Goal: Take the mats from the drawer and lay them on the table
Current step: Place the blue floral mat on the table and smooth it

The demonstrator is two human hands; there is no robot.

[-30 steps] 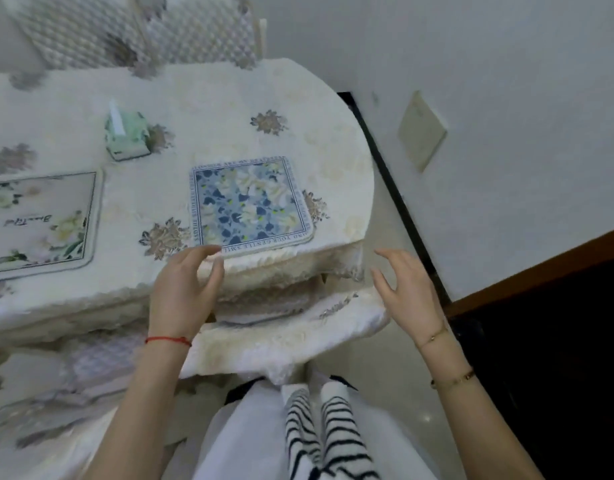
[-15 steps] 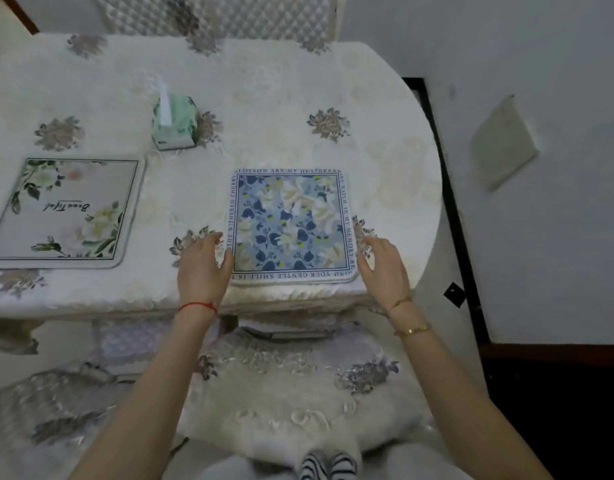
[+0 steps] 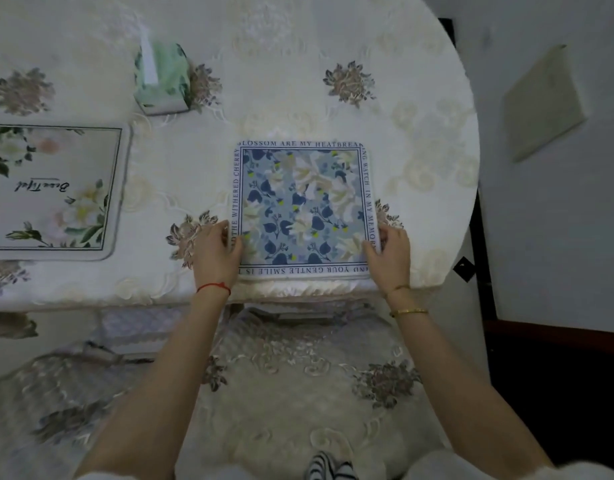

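Observation:
A square blue floral mat with a text border lies flat on the table near its front edge. My left hand grips the mat's lower left edge, thumb over the border. My right hand grips its lower right edge the same way. A second mat, pale with green leaves and script lettering, lies flat at the left, partly cut off by the frame. No drawer is in view.
A green tissue box stands behind the mats at the left. A chair with an embroidered cover sits under the table's front edge between my arms. A white wall rises at the right.
Both hands rose from below the table's edge to the blue mat's lower corners and closed on its sides. The view shifted to look straight down on the table.

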